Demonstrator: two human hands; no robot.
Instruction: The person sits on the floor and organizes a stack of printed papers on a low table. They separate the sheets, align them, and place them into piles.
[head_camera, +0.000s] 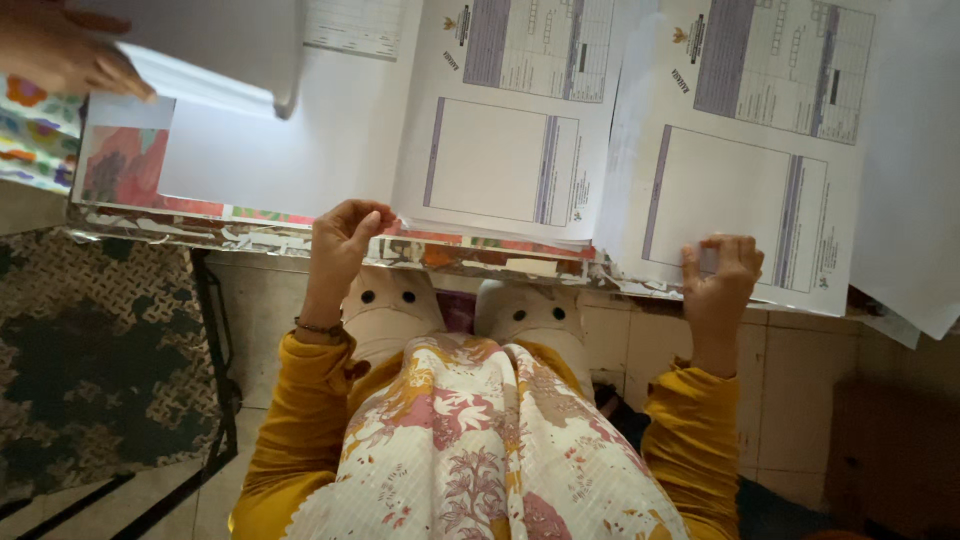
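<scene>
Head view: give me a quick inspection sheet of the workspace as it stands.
Surface: table with a worn, peeling front edge, covered in paper.
Job's things: printed form sheet at centre; second printed form on the right, overhanging the edge.
Clutter: blank white sheets and a colourful patterned cover on the left.
Hands: left hand pinches the centre sheet's lower corner; right hand presses fingertips on the right form's bottom edge. Another person's hand holds paper at top left.
Cables: nothing seen.
Surroundings: tiled floor, dark patterned mat beside a metal table leg.
</scene>
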